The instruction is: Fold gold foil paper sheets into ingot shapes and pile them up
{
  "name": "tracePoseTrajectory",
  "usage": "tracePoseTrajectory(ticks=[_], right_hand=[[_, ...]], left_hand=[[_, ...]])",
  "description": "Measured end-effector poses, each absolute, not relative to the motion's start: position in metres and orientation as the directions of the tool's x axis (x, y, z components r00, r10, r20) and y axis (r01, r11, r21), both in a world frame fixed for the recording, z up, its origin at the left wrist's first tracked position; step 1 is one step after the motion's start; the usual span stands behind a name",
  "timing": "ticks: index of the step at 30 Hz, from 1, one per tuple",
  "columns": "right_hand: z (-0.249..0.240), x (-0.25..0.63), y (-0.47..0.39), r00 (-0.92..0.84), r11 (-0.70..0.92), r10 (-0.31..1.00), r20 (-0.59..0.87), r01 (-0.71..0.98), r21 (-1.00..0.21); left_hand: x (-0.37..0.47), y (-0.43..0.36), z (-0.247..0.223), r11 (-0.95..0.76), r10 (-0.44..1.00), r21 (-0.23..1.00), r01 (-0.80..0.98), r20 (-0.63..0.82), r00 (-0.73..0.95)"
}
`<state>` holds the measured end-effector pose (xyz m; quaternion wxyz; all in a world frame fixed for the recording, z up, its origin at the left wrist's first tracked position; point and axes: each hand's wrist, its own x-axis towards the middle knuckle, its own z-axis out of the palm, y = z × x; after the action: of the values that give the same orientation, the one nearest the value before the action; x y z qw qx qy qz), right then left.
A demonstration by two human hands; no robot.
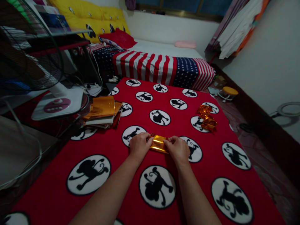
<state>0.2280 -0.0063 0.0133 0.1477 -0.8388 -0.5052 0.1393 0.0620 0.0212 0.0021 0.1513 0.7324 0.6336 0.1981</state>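
As hands (140, 145) (179, 150) pinch its ends, foil (158, 144) lies between.

open cloth (179, 122) ahead of me to the bed (152, 67), stack (103, 107) blocking forward-left of my left hand (140, 145), fan (61, 104) beside it, crumpled foil (207, 120) forward-right of my right hand (178, 150), free lane between stack and foil

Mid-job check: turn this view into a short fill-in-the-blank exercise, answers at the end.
1. The left hand and right hand grip the gold foil; nearer the stack of sheets is the ____ one.
2. The loose foil pieces lie nearer the ____ hand.
3. The cloth has a ____ background.
4. The white-and-pink base supports an electric ____.

Missing words: left; right; red; fan.
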Motion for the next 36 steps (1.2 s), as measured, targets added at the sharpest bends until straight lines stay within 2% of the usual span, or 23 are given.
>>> tracePoseTrajectory(ticks=[5,11,18,25,27,31,36], right_hand=[[0.012,0.228,-0.007,0.451,-0.443,0.889,-0.078,0.804,-0.396],[0.013,0.234,0.001,0.444,-0.431,0.893,-0.071,0.799,-0.419],[0.012,0.234,0.006,0.442,-0.433,0.895,-0.068,0.819,-0.377],[0.008,0.229,-0.001,0.462,-0.41,0.887,0.017,0.804,-0.431],[0.007,0.228,-0.002,0.434,-0.368,0.899,0.052,0.817,-0.444],[0.005,0.227,-0.005,0.378,-0.295,0.921,0.096,0.837,-0.461],[0.003,0.226,-0.007,0.334,-0.233,0.933,0.136,0.845,-0.482]], left_hand=[[0.062,0.022,0.0,-0.178,0.982,0.468,0.866,0.143,0.124],[0.06,0.024,0.0,-0.144,0.988,0.549,0.824,0.126,0.089],[0.063,0.025,0.0,-0.171,0.982,0.495,0.852,0.156,0.106],[0.068,0.024,0.002,-0.182,0.966,0.479,0.859,0.249,0.066],[0.068,0.026,0.0,-0.267,0.945,0.468,0.843,0.298,0.134],[0.066,0.032,-0.009,-0.51,0.859,0.469,0.721,0.331,0.392],[0.059,0.037,-0.014,-0.567,0.819,0.559,0.606,0.304,0.486]])
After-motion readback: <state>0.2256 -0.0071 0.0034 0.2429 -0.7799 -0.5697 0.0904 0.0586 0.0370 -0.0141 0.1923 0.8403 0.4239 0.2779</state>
